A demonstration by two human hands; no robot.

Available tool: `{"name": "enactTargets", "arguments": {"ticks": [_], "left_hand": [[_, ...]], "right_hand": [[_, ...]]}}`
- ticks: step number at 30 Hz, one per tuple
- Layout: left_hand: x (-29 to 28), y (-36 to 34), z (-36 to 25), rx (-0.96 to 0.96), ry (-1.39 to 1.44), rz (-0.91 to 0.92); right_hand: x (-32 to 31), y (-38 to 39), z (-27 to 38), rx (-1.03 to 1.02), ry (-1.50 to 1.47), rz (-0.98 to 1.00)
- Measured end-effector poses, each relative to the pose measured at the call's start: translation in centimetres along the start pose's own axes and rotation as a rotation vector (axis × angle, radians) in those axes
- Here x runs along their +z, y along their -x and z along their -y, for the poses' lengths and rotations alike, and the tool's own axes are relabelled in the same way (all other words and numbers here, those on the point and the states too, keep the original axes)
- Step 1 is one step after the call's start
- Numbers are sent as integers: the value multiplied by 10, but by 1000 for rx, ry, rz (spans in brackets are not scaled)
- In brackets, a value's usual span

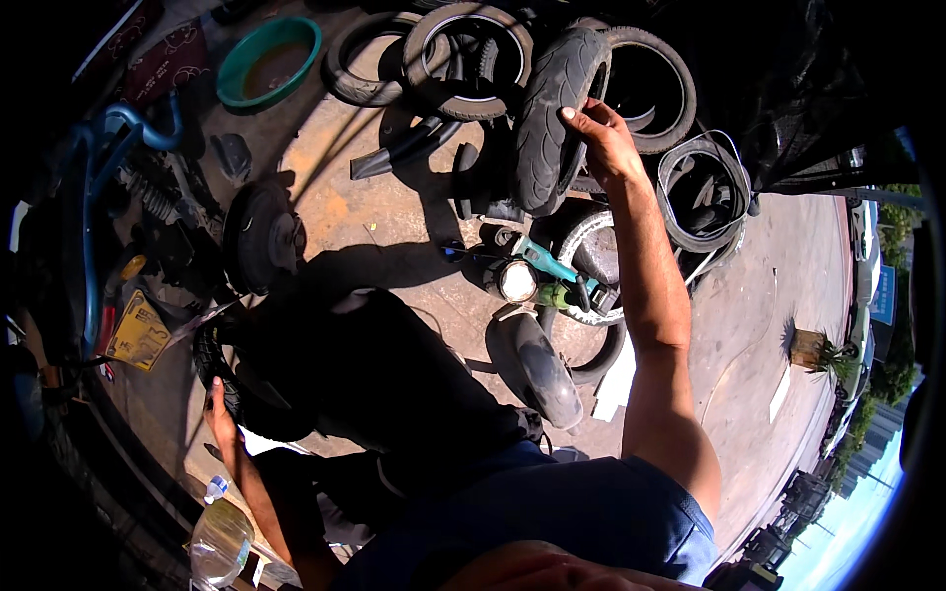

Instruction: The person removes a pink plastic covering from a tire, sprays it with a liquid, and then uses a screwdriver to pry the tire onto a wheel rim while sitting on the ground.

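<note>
Our right hand (603,138) reaches up, fingers holding a black tyre (552,118); our left hand (219,414) rests low, fingers hidden, green bowl (268,61) upper left.

Left hand (221,419), at seven o'clock: fingers lost in deep shadow against a dark tyre (212,364); grip indistinguishable. Clear plastic bottle (219,540), at seven o'clock, cut by the rim. Right hand (603,138), at one o'clock: palm hidden behind upright tyre (552,118).

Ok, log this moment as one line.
right hand: gripping upright tyre | left hand: low at dark tyre edge, grip unclear | angle grinder on ground
</note>
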State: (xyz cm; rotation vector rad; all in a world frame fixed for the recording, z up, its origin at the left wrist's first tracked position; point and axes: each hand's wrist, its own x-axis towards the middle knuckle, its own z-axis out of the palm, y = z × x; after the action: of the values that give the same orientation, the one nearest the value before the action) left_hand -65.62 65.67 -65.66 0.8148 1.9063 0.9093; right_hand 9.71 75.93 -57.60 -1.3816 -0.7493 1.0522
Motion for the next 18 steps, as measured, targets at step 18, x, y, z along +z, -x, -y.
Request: {"name": "enactTargets", "arguments": {"ticks": [18], "left_hand": [[-31, 19, 32, -130, 135, 28]], "right_hand": [[64, -70, 52, 15, 228, 130]]}}
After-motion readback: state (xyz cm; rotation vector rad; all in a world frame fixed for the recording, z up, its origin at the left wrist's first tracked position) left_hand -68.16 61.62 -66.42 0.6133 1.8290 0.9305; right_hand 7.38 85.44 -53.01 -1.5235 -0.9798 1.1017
